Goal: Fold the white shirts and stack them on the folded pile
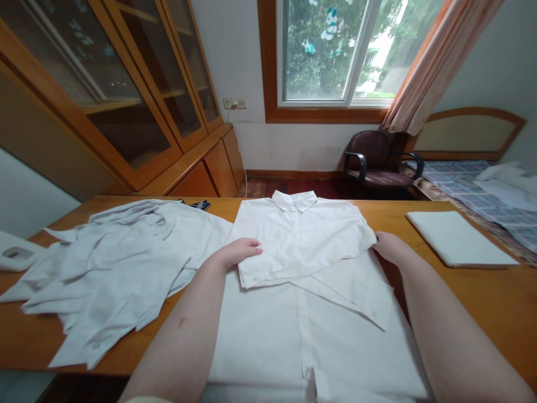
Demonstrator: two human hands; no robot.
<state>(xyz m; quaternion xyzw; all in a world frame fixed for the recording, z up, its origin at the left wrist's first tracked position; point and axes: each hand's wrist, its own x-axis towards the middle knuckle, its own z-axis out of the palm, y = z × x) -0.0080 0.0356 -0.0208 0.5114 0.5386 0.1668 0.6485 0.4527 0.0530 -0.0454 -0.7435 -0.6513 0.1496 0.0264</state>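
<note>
A white shirt lies flat on the wooden table, collar at the far end, both sleeves folded across its front. My left hand rests on the shirt's left edge, fingers curled onto the folded sleeve near its cuff. At the shirt's right edge, my right hand has its fingers tucked under the folded sleeve's fabric, so they are hidden.
A heap of crumpled white shirts lies to the left. One folded white garment sits at the right. A white device sits at the far left edge. Behind the table stand a dark armchair, wooden cabinets and a bed.
</note>
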